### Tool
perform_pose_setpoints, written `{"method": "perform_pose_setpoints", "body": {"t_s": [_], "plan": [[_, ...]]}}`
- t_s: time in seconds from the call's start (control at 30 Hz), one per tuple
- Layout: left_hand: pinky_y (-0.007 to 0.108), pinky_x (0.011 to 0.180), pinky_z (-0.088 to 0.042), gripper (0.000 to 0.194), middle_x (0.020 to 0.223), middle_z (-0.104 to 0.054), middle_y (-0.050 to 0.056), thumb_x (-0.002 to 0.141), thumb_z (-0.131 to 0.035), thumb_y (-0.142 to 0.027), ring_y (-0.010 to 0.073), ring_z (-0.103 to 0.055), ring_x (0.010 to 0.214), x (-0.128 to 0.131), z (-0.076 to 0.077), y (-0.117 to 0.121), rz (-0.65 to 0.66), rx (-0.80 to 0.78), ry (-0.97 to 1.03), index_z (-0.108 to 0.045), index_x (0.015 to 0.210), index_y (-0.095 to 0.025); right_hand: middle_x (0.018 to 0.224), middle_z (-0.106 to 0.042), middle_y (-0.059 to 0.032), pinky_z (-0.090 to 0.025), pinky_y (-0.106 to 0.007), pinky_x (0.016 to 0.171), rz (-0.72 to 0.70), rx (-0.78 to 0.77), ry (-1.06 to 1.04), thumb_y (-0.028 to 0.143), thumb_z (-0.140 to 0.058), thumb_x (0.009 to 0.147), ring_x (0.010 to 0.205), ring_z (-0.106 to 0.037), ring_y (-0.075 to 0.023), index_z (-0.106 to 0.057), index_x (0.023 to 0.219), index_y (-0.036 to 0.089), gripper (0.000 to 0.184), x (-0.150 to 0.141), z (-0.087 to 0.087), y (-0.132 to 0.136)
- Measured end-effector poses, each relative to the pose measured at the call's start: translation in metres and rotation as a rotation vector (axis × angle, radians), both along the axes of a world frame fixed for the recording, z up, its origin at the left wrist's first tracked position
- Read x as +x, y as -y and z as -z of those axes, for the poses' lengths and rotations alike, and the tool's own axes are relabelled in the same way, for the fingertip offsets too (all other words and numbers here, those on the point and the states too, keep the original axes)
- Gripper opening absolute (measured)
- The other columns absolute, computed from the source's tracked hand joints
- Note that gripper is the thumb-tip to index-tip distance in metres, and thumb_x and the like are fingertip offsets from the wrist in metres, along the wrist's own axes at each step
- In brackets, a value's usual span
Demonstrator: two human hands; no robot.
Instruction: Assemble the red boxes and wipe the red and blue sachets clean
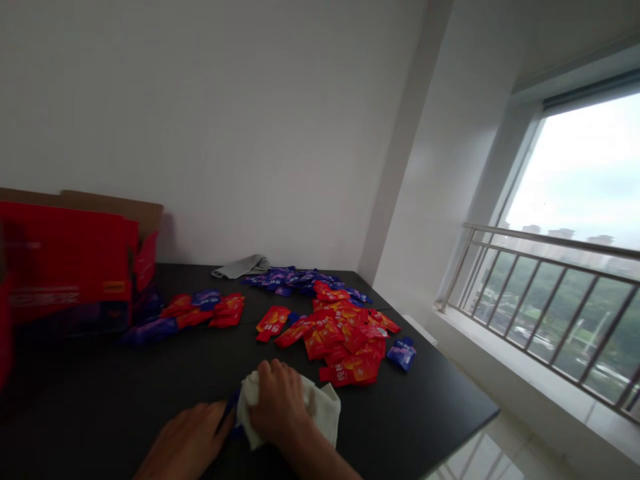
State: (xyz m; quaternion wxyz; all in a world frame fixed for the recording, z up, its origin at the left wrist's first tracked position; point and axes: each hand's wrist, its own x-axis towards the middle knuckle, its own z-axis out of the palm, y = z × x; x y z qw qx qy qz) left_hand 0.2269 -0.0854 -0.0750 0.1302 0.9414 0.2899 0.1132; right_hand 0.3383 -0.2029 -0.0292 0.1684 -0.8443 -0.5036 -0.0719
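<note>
My right hand point(281, 403), fingers curled, presses a white cloth point(323, 407) down near the front of the black table point(430, 417). Just left of it, my left hand point(193, 437) is closed at the edge of a blue-purple packet point(236, 430), mostly hidden under the cloth and my hands. Beyond my right hand lies a heap of red-orange packets point(345, 333), with a single red packet point(273, 323) at its left. A pile of purple packets point(300, 279) sits behind the heap.
At the left stands an opened red cardboard box point(65, 260), with red and purple packets point(193, 307) beside it. A folded grey cloth point(243, 267) lies near the wall. One purple packet point(403, 353) is near the right table edge; a railing point(545, 287) guards the window.
</note>
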Motion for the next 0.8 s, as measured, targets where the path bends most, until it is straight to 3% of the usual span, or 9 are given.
{"method": "perform_pose_setpoints", "body": {"t_s": [0.07,0.1,0.17,0.23,0.4,0.5,0.6,0.7,0.8], "plan": [[0.036,0.076,-0.043,0.033,0.090,-0.068,0.008,0.083,-0.036,-0.037,0.0259,-0.062,0.086,-0.006,-0.012,0.010,0.042,0.036,-0.056,-0.065,0.087,-0.023,0.100,-0.059,-0.0058,-0.042,-0.032,0.079,-0.138,-0.031,0.004,0.023,-0.057,0.069,0.094,-0.056,-0.0229,-0.051,0.102,0.020,0.034,-0.004,-0.003,0.005],[0.037,0.076,-0.043,0.035,0.090,-0.068,0.010,0.084,-0.034,-0.038,0.0264,-0.062,0.086,-0.008,-0.017,0.015,0.035,0.051,-0.073,-0.065,0.087,-0.022,0.099,-0.059,-0.0053,-0.042,-0.031,0.077,-0.133,-0.049,-0.001,0.023,-0.056,0.071,0.093,-0.057,-0.0219,-0.051,0.101,0.020,0.031,-0.005,-0.006,0.008],[0.038,0.076,-0.043,0.040,0.091,-0.067,0.012,0.087,-0.030,-0.040,0.0273,-0.062,0.086,-0.012,-0.026,0.022,0.023,0.069,-0.084,-0.065,0.088,-0.020,0.099,-0.060,-0.0064,-0.040,-0.029,0.077,0.094,-0.036,0.000,0.021,-0.049,0.078,0.093,-0.057,-0.0209,-0.052,0.100,0.020,0.022,-0.003,-0.011,0.010],[0.037,0.076,-0.043,0.041,0.090,-0.067,0.012,0.088,-0.029,-0.038,0.0263,-0.062,0.085,-0.013,-0.030,0.027,0.021,0.063,-0.080,-0.065,0.088,-0.020,0.095,-0.060,-0.0105,-0.039,-0.031,0.075,0.126,-0.046,-0.010,0.017,-0.041,0.083,0.089,-0.057,-0.0220,-0.052,0.102,0.016,0.022,-0.001,-0.013,0.010],[0.036,0.077,-0.043,0.033,0.089,-0.067,0.012,0.086,-0.035,-0.034,0.0264,-0.062,0.087,-0.014,-0.029,0.031,0.012,0.053,-0.073,-0.065,0.088,-0.020,0.102,-0.058,-0.0065,-0.037,-0.029,0.079,-0.076,-0.053,0.012,0.023,-0.049,0.078,0.096,-0.055,-0.0224,-0.051,0.104,0.021,0.026,-0.012,-0.003,0.006],[0.037,0.076,-0.043,0.037,0.086,-0.067,0.012,0.087,-0.033,-0.039,0.0272,-0.063,0.085,-0.013,-0.024,0.029,0.006,0.059,-0.060,-0.065,0.085,-0.019,0.099,-0.060,-0.0067,-0.038,-0.029,0.075,0.095,-0.089,-0.012,0.023,-0.048,0.078,0.093,-0.057,-0.0222,-0.052,0.102,0.021,0.024,0.001,0.000,0.006],[0.036,0.073,-0.043,0.038,0.086,-0.067,0.013,0.086,-0.036,-0.043,0.0272,-0.062,0.083,-0.013,-0.025,0.020,-0.012,0.036,-0.011,-0.064,0.082,-0.018,0.096,-0.061,-0.0110,-0.039,-0.031,0.070,0.347,-0.118,-0.068,0.025,-0.042,0.083,0.090,-0.059,-0.0244,-0.053,0.104,0.018,0.025,0.031,-0.003,0.011],[0.030,0.066,-0.042,0.036,0.076,-0.066,0.009,0.084,-0.040,-0.043,0.0228,-0.062,0.075,-0.017,-0.038,-0.001,-0.070,-0.106,0.121,-0.062,0.069,-0.018,0.094,-0.062,-0.0116,-0.040,-0.032,0.064,0.403,-0.131,-0.132,0.032,-0.036,0.086,0.084,-0.061,-0.0253,-0.053,0.108,0.018,0.031,0.056,-0.004,0.021],[0.026,0.061,-0.041,0.040,0.054,-0.059,0.003,0.082,-0.045,-0.042,0.0167,-0.057,0.057,-0.024,-0.062,-0.031,-0.093,-0.326,0.401,-0.054,0.052,-0.017,0.096,-0.062,-0.0113,-0.040,-0.032,0.064,0.398,-0.127,-0.174,0.036,-0.035,0.086,0.087,-0.061,-0.0254,-0.053,0.109,0.019,0.033,0.065,-0.001,0.026]]}}
